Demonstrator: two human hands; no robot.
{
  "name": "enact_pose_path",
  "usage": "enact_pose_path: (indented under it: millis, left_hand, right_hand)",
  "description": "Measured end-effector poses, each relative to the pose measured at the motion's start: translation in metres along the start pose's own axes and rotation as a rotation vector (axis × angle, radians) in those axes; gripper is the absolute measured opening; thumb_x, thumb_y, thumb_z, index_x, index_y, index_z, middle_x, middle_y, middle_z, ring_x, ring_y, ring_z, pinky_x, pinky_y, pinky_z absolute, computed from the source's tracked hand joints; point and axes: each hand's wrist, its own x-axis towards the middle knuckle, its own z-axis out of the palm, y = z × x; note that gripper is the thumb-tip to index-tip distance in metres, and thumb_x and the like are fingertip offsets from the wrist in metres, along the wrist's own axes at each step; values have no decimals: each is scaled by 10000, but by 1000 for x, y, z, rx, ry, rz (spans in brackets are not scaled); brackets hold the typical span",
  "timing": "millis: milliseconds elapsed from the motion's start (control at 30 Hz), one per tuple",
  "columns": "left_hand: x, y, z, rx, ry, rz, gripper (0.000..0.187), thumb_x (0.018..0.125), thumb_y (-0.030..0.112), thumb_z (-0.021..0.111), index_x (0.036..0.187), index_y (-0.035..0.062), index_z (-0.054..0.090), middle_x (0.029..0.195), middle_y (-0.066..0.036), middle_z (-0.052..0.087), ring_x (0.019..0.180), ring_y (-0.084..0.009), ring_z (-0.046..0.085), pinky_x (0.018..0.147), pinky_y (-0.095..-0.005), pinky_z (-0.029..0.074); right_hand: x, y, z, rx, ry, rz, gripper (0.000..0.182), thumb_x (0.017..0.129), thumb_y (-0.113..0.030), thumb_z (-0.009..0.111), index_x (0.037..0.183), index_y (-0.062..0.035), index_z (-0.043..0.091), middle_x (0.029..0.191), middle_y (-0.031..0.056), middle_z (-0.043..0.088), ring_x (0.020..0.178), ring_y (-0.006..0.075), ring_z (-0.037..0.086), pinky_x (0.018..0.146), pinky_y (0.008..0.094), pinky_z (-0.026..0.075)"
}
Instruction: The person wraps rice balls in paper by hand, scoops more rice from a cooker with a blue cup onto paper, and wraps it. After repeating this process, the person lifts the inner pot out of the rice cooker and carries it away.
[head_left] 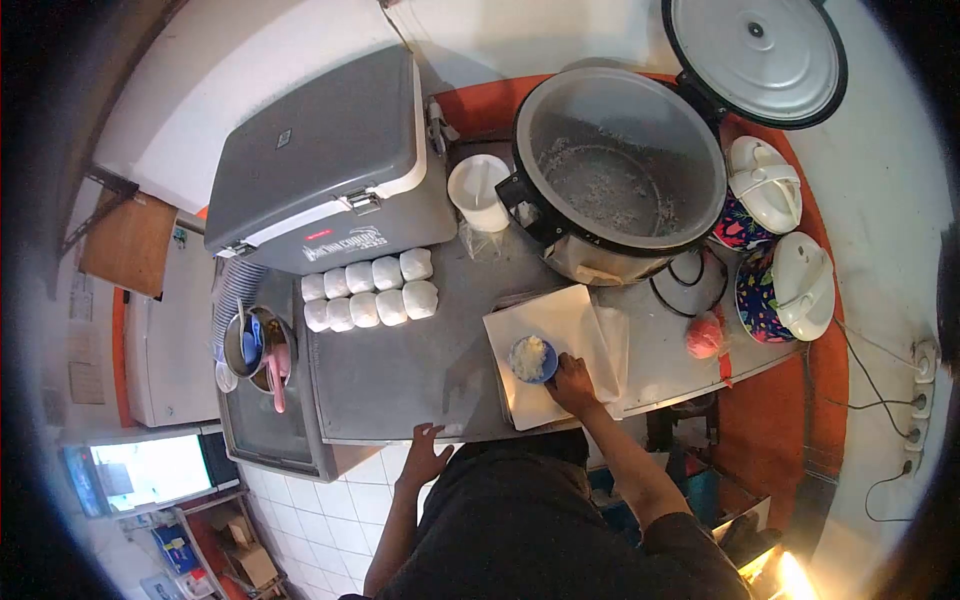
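Note:
A small blue bowl (533, 360) with white rice in it is over a stack of pale paper sheets (580, 325). My right hand (573, 385) has its fingers closed on the bowl's right edge. At the table's front edge, my left hand (427, 455) is apart from the bowl, its fingers spread and holding nothing. Behind the paper stands a large open rice cooker (622, 165) with bits of rice on its inner wall and bottom. Two rows of white wrapped packets (365, 305) lie to the left.
A grey cooler box (320, 160) stands at the back left, with a white container (479, 192) beside it. Two patterned pots with white lids (803, 285) are at the right, near a red bundle (704, 336). A metal bowl of utensils (257, 348) sits at the far left.

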Motion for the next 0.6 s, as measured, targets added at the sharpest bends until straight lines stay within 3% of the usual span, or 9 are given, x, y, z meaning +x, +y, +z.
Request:
enact_pose_path:
  millis: [67,200,333,367,400,467,533,600]
  left_hand:
    - [0,-6,4,27,-107,-3,555,859,269,681,1328,47,484,1370,-234,375,1252,-410,451,1049,-455,405]
    - [0,4,6,-96,-123,22,566,872,311,670,1336,51,476,1299,-233,460,1235,-391,475,1019,-456,426]
    - [-4,21,7,-75,-84,-26,547,880,307,683,1320,44,492,1216,-199,525,1067,-315,577,934,-409,474]
    - [-3,22,9,-70,-77,-13,538,881,304,682,1320,53,499,1235,-199,520,1060,-304,584,943,-408,472]
    - [-1,25,10,-53,-52,3,537,880,303,683,1322,60,500,1231,-200,534,1053,-305,597,938,-409,477]
    - [7,28,14,-84,-21,55,507,876,292,688,1294,54,529,1207,-181,573,1051,-305,608,927,-414,485]
    - [16,51,4,-131,-17,64,477,867,260,692,1270,51,547,1173,-177,588,1051,-318,601,919,-419,482]
    - [43,73,-7,-120,52,177,422,855,206,697,1227,47,581,1127,-164,618,1045,-324,602,902,-422,485]
  right_hand:
    - [-3,0,-2,23,12,4,306,765,-211,707,980,-22,600,1003,131,535,955,309,531,803,438,400]
    - [-13,-8,-21,51,-15,126,477,790,-209,705,1183,5,541,1078,164,514,1016,330,519,855,455,405]
    - [-24,-4,-53,-17,52,173,661,814,-213,701,1367,8,415,1180,196,471,1107,349,486,901,484,396]
    - [-24,1,-66,88,63,269,518,822,-179,690,1272,9,514,1101,186,523,1040,319,544,839,453,441]
    - [-18,2,-88,87,78,271,518,822,-179,690,1272,9,514,1101,186,523,1040,319,544,839,453,441]
    - [-5,8,-134,401,220,400,356,820,-119,680,1147,2,604,953,152,573,867,283,600,739,401,480]
    - [20,13,-194,292,481,283,234,833,-78,669,1053,0,645,847,118,593,733,236,608,664,345,491]
    - [44,23,-253,395,623,327,231,858,-112,640,1065,-16,606,878,127,600,783,270,598,710,388,480]
